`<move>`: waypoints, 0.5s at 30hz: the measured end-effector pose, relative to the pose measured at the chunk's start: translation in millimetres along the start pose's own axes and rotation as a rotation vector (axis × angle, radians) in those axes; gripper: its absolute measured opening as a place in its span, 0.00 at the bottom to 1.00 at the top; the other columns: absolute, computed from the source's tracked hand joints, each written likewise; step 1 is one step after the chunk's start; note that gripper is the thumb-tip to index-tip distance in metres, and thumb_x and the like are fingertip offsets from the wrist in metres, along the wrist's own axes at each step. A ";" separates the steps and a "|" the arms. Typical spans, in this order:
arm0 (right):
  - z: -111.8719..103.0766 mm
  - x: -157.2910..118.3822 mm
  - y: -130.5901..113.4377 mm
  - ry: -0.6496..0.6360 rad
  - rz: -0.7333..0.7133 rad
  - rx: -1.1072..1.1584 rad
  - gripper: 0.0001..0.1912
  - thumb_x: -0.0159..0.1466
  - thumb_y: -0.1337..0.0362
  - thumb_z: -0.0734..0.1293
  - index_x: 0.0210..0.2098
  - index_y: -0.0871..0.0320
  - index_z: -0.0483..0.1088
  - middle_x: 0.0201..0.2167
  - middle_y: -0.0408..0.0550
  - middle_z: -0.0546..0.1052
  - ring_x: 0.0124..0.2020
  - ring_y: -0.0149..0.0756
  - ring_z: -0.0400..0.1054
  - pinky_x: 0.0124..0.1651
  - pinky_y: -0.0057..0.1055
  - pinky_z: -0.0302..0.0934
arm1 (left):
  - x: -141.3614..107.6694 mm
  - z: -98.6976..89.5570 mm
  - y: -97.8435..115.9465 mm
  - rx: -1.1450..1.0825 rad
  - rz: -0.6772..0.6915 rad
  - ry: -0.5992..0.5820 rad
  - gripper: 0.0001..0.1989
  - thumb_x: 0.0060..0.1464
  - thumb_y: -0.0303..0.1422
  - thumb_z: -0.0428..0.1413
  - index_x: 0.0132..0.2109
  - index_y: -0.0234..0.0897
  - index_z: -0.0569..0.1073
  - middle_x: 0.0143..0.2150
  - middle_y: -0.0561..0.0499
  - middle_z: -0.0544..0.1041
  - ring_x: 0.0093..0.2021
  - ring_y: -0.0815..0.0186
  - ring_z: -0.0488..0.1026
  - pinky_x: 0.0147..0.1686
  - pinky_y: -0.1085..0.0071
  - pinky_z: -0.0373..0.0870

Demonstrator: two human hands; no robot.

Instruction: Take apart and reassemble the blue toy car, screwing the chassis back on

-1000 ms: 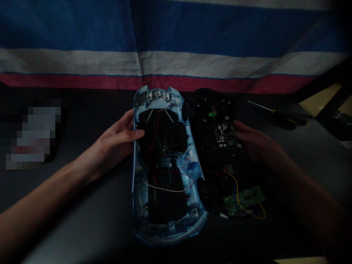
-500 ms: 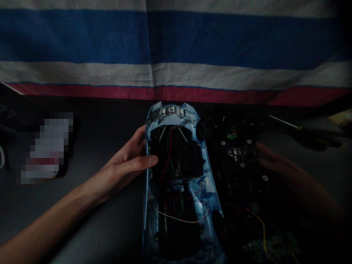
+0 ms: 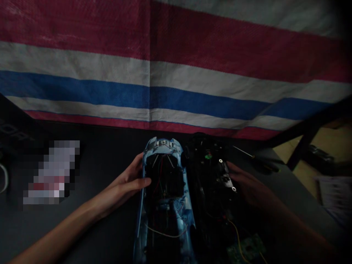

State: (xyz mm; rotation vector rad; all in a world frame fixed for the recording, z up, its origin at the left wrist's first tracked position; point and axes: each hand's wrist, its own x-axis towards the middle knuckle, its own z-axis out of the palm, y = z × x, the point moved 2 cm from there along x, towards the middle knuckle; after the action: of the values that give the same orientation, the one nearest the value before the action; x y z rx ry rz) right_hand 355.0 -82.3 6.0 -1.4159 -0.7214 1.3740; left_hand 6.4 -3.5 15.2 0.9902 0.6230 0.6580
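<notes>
Your dark tabletop [image 3: 107, 238] ends at the far side against the striped sheet [image 3: 150, 73], with the far ends of both car parts just short of it; its right edge slants toward you beyond the screwdriver [image 3: 254, 157]. You have room on the left, where a strip of tabletop lies between your left hand [image 3: 133, 183] and the pixelated object [image 3: 52, 176], and less at the far side. The toy car body shell [image 3: 165, 194] sits in front of you near mid-view, glossy light blue outside its black interior, with red, green and white wires across it. The black chassis [image 3: 213, 183] is just beside its right flank, with screws and a green circuit board [image 3: 244, 249] with a yellow wire near its lower end. The shell's open inside faces up and its long axis runs away from you; both parts lie roughly parallel. Your left thumb hooks over the shell's left rim, fingers outside; your right hand [image 3: 244, 183] is at the chassis's right side, its grip too dark to tell.
</notes>
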 end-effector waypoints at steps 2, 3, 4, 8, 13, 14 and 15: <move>6.5 -3.9 -15.6 0.019 0.065 0.023 0.20 0.60 0.59 0.73 0.52 0.42 0.78 0.51 0.42 0.84 0.53 0.50 0.78 0.52 0.46 0.73 | -0.4 -1.5 0.1 0.002 0.009 0.016 0.30 0.61 0.35 0.61 0.68 0.58 0.66 0.72 0.52 0.67 0.70 0.48 0.65 0.66 0.51 0.64; 10.5 -6.3 -23.1 -0.001 0.089 0.034 0.21 0.60 0.59 0.72 0.54 0.43 0.78 0.52 0.43 0.83 0.53 0.50 0.78 0.53 0.46 0.73 | -0.5 -1.7 0.5 0.004 0.013 0.022 0.30 0.61 0.35 0.62 0.67 0.58 0.67 0.72 0.52 0.67 0.70 0.48 0.64 0.66 0.52 0.65; 14.6 -8.8 -30.0 -0.035 0.100 0.042 0.22 0.60 0.59 0.72 0.55 0.43 0.77 0.53 0.43 0.83 0.54 0.50 0.78 0.54 0.46 0.72 | -0.5 -1.6 1.1 0.007 0.014 0.025 0.29 0.61 0.36 0.62 0.67 0.59 0.67 0.72 0.53 0.67 0.70 0.48 0.64 0.66 0.52 0.65; 23.7 -17.7 -46.9 -0.147 0.112 0.032 0.23 0.62 0.58 0.72 0.57 0.44 0.76 0.57 0.43 0.81 0.57 0.49 0.75 0.60 0.48 0.67 | 0.5 -0.2 3.5 0.019 -0.011 0.012 0.31 0.60 0.37 0.62 0.68 0.58 0.66 0.71 0.51 0.68 0.71 0.45 0.62 0.67 0.48 0.64; 22.7 -24.2 -50.0 -0.149 0.147 -0.035 0.21 0.61 0.57 0.74 0.54 0.45 0.78 0.56 0.44 0.81 0.59 0.48 0.73 0.66 0.49 0.62 | 0.8 -2.0 3.1 0.017 -0.037 0.040 0.31 0.59 0.38 0.63 0.67 0.59 0.67 0.71 0.52 0.68 0.72 0.45 0.60 0.67 0.50 0.64; 23.0 -25.3 -50.8 -0.150 0.146 -0.044 0.19 0.61 0.57 0.74 0.53 0.45 0.78 0.56 0.44 0.81 0.59 0.48 0.73 0.65 0.48 0.63 | 0.6 -2.6 2.8 0.017 -0.040 0.051 0.31 0.58 0.38 0.64 0.67 0.60 0.67 0.71 0.53 0.68 0.72 0.46 0.61 0.66 0.51 0.65; 23.8 -26.2 -52.1 -0.156 0.140 -0.050 0.18 0.62 0.58 0.74 0.52 0.45 0.79 0.55 0.43 0.82 0.58 0.48 0.74 0.63 0.48 0.65 | 0.4 -3.0 2.5 0.019 -0.043 0.057 0.30 0.58 0.38 0.64 0.66 0.61 0.67 0.71 0.53 0.68 0.71 0.47 0.62 0.65 0.53 0.67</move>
State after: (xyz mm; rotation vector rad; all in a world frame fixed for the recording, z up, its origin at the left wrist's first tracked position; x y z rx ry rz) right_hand 338.8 -83.3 66.8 -1.4319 -0.7740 1.5993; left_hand 3.9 -0.6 16.1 0.9758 0.7000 0.6448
